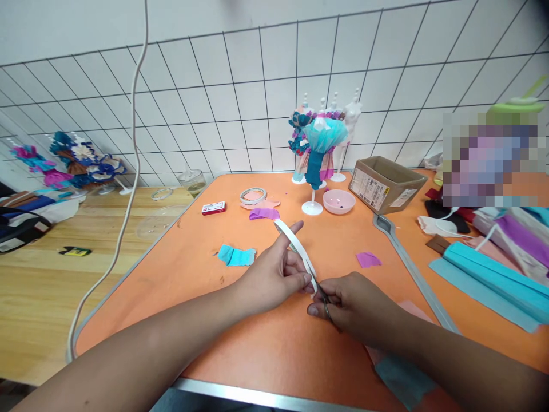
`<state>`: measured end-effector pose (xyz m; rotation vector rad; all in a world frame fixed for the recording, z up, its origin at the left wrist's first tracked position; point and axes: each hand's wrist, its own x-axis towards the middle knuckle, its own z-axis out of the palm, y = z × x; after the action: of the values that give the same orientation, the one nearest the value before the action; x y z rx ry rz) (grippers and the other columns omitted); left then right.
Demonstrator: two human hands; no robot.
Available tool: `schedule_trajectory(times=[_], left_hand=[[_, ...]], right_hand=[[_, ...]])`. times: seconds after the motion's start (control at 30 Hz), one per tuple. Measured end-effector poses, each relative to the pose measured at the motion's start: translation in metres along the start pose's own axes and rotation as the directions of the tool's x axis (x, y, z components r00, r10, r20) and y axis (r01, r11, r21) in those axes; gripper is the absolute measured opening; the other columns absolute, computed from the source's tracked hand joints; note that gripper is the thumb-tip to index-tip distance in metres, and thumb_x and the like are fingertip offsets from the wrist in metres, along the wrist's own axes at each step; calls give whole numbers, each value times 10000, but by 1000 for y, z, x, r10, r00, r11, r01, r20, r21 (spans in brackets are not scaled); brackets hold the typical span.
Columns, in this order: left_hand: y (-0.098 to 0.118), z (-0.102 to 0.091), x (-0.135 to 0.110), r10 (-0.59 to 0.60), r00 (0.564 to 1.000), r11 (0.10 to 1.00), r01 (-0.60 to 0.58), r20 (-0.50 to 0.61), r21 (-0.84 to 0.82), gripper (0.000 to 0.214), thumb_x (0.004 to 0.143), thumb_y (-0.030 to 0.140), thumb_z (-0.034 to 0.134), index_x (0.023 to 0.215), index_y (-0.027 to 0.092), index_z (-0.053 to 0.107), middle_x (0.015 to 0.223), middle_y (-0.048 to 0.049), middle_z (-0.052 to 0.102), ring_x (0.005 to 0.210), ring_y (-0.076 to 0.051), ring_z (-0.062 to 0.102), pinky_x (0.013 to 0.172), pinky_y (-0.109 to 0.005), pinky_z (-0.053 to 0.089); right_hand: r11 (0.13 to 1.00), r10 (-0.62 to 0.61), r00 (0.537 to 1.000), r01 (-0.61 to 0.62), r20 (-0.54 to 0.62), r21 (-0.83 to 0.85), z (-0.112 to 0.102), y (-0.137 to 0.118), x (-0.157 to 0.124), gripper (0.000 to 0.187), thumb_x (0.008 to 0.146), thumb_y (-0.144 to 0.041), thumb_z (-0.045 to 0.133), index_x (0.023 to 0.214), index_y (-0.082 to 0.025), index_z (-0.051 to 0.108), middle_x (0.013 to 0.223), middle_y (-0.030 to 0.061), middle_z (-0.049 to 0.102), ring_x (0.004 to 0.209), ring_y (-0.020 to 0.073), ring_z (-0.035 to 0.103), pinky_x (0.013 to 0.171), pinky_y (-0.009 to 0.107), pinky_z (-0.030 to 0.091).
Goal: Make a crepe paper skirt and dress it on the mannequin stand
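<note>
My left hand (274,272) grips a narrow roll of white tape (297,243), its index finger stretched along the ring. In my right hand (358,300) is a small pair of dark scissors (326,304), with the blades against the tape near my left fingertips. Whether the blades are apart is hard to make out. Both hands meet just above the middle of the orange table (240,320). To their left lies a turquoise crepe paper piece (237,256), and a purple strip (264,213) sits beyond them. A small magenta piece (368,260) rests to the right.
Small mannequins on stands (315,163) wear paper dresses at the back. Near them are a pink bowl (339,201), a cardboard box (386,186), tape rolls (253,195) and a red-and-white box (213,208). Folded blue paper (493,280) lies right. A white cable (134,114) hangs left.
</note>
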<state>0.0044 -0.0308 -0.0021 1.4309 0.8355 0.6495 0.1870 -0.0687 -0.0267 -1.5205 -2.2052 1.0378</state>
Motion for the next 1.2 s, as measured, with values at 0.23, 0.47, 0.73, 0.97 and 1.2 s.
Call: schedule_trajectory(times=[0.23,0.47,0.73,0.97,1.2], left_hand=[[1,-2,0,-22,1000,999,22,-2,-31,957,744,63,592,1481,266,16,708,37,584,663,-150,641,661,-321,520],[7,-16,3,-46,991,973,73,127,-221,936,724,102,639,1478,230,98,730,6,628,641,-168,652,636,-325,518],[10,-33,7,-20,982,898,100,187,-428,875,660,90,599,1447,199,233,687,4,606,603,-154,605,555,-270,491],[15,-41,11,-18,1000,906,12,-10,-424,615,812,312,546,1391,213,363,738,-18,568,641,-130,556,565,-238,476],[8,-44,19,-30,976,982,-12,-217,-191,441,846,400,559,1224,173,541,752,-10,537,630,-109,523,590,-258,503]], right_hand=[[967,-43,993,13,113,254,-4,-2,-3,208,812,-394,576,753,-196,602,633,-29,585,570,103,478,503,203,313],[791,-72,952,-128,298,598,-12,-3,-3,250,799,-410,612,807,-160,601,651,6,628,661,141,578,635,238,429],[752,-105,933,-152,344,642,-13,-2,-2,289,748,-401,690,865,-165,571,697,-23,577,640,106,532,616,225,420],[790,-79,931,-160,357,591,-18,-7,-6,333,720,-390,705,938,-187,554,697,-2,639,667,142,595,595,232,428],[996,88,952,-88,-293,15,-53,8,7,275,733,-459,659,814,-224,543,793,11,664,699,173,585,591,269,398]])
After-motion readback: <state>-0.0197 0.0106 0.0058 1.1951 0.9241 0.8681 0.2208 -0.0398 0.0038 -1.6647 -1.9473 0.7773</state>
